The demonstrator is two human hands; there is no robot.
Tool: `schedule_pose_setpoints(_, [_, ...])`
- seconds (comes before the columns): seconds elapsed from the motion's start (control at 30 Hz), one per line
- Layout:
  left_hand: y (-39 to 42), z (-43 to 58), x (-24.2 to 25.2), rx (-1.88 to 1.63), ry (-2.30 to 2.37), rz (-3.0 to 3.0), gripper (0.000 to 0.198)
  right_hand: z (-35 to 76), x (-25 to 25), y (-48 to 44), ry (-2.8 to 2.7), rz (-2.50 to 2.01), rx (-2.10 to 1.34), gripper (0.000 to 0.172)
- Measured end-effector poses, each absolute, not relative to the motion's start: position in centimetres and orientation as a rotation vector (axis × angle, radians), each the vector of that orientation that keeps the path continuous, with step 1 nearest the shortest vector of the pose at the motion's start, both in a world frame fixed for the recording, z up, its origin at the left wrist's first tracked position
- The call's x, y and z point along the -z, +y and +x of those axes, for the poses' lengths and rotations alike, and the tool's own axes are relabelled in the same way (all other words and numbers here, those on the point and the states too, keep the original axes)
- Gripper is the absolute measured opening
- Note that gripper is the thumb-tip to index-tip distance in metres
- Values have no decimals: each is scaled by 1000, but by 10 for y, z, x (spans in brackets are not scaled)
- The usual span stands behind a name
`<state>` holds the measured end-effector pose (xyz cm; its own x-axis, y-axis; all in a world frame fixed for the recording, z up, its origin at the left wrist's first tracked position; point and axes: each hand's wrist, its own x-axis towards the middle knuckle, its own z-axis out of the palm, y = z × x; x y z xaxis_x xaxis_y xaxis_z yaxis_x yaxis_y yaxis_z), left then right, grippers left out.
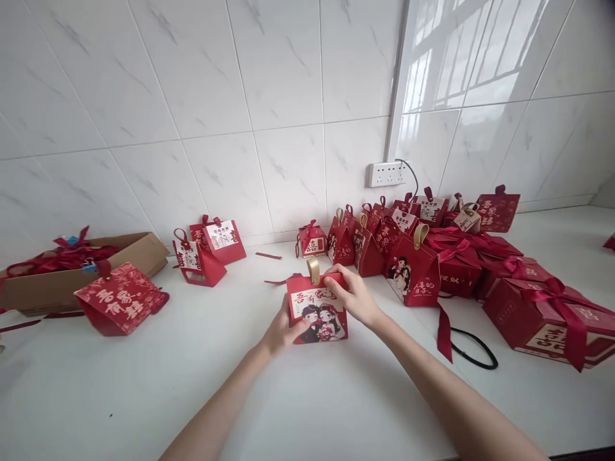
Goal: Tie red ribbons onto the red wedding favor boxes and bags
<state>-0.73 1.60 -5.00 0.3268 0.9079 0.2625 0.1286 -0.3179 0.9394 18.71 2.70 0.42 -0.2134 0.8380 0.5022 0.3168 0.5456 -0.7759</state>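
A red gift box [324,323] with a cartoon couple and gold lettering on its front stands upright on the white counter, between my two hands. From its top edge rises a gold strap handle [314,271]. My left hand [283,328] grips the box's left side, thumb across the front and the other fingers hidden behind. At the upper right corner, my right hand [350,292] holds the top edge with its fingers bent over it. Behind the box a thin red ribbon strip [276,282] lies on the counter.
Several finished-looking red boxes [413,272] crowd the right side, with a large ribboned box [548,320] nearest. A black cord loop [473,349] lies before them. Leftward are a patterned red box [120,298], a cardboard carton [48,291] of ribbons and smaller boxes [204,262]. A power strip [389,174] is on the wall.
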Motion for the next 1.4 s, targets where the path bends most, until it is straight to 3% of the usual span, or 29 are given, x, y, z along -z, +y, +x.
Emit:
schedule_pose_setpoints(0.13, [26,-12,17,-1478,1027,1836,57,185,-2,26,-1817,-935,-648,15])
schedule_pose_setpoints(0.27, [29,1,-6,-1476,1120,1945,27,184,-1,23,-1785,-819,-426,15])
schedule_pose_setpoints(0.47, [12,15,7,-1599,1208,1828,17,174,5,16,-1773,-739,-230,7])
schedule_pose_setpoints(0.77, [2,23,-4,-1662,1095,1663,20,170,14,16,-1779,-601,135,19])
schedule_pose_setpoints(1.4, [-1,25,-11,-1565,1177,1672,20,172,12,13,-1820,-608,27,14])
